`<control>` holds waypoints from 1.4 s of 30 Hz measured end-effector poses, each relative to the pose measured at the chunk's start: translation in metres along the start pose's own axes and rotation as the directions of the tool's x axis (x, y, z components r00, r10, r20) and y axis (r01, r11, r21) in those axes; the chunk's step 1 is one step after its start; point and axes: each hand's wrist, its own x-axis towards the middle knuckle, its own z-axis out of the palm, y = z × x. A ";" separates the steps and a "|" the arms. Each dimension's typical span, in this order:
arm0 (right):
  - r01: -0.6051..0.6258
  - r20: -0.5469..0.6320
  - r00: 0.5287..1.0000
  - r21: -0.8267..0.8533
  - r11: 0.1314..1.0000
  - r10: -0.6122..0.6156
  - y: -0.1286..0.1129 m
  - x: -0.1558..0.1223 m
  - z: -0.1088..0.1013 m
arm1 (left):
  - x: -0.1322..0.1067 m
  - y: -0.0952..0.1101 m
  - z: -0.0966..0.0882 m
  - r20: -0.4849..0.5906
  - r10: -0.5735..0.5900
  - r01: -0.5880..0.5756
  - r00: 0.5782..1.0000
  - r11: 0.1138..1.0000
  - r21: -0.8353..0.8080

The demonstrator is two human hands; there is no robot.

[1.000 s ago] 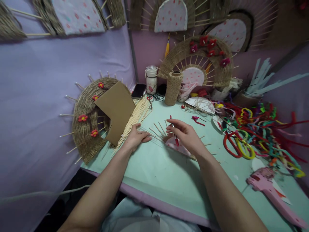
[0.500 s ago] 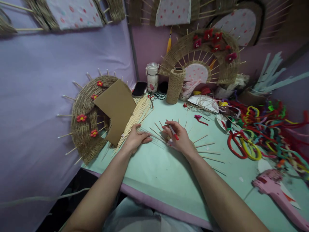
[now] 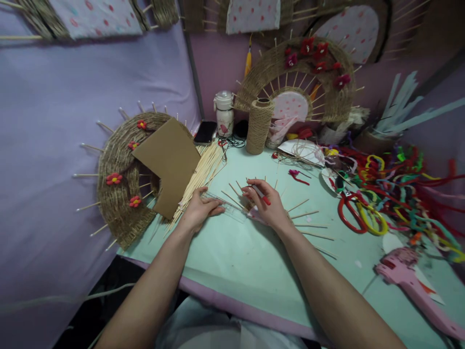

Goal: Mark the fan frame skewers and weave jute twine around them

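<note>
My left hand [image 3: 200, 209] pinches and steadies one end of a clear ruler [image 3: 234, 212], which lies beside a thin wooden stick [image 3: 232, 199]. Between the fingers of my right hand [image 3: 267, 201] is a red-and-white pen [image 3: 262, 195], its red end pointing toward me. Beneath that hand sits a small fan-shaped piece [image 3: 256, 213] with several sticks [image 3: 308, 225] radiating from it. My wrist and palm hide most of its middle, and I cannot tell whether the pen tip touches a stick.
On the left lie a cardboard piece [image 3: 169, 160], a bundle of sticks [image 3: 203, 177] and a flowered twine fan [image 3: 116, 194]. A twine spool [image 3: 260, 126] and white bottle [image 3: 224, 114] stand behind. Scissors [image 3: 358, 215], pipe cleaners [image 3: 395, 189] and a pink glue gun [image 3: 410, 278] occupy the right.
The whole view has shifted slightly, with things appearing a little farther left. Both hands keep nearly the same pose over the ruler and sticks; the pen is still in my right hand.
</note>
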 end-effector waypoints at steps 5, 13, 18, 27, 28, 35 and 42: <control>0.023 0.008 1.000 -0.019 1.000 -0.023 0.003 0.001 -0.001 | 0.001 -0.001 -0.003 0.015 -0.008 0.008 1.000 0.999 -0.034; 0.015 0.019 1.000 -0.030 0.999 -0.014 0.004 0.000 -0.001 | 0.001 -0.001 -0.003 0.045 0.008 -0.007 0.999 1.000 -0.026; 0.011 0.006 1.000 -0.034 0.999 -0.011 0.000 -0.001 0.000 | 0.000 -0.002 -0.002 0.036 0.013 -0.012 0.999 0.999 -0.044; -0.042 0.007 0.999 -0.204 0.978 0.044 -0.018 -0.006 -0.004 | -0.001 0.001 0.000 0.021 -0.003 0.004 1.000 1.000 -0.020; -0.055 0.021 0.998 -0.249 0.967 0.062 -0.017 -0.005 -0.005 | -0.002 0.002 0.000 0.022 -0.003 0.003 1.000 1.000 -0.016; -0.078 0.023 0.996 -0.179 0.981 0.083 -0.006 -0.002 0.001 | -0.005 0.003 0.001 0.014 0.001 -0.001 1.000 1.000 0.010; -0.054 -0.013 0.999 -0.065 0.996 0.053 0.000 -0.003 0.001 | -0.007 0.004 0.002 -0.001 -0.004 0.005 1.000 1.000 0.010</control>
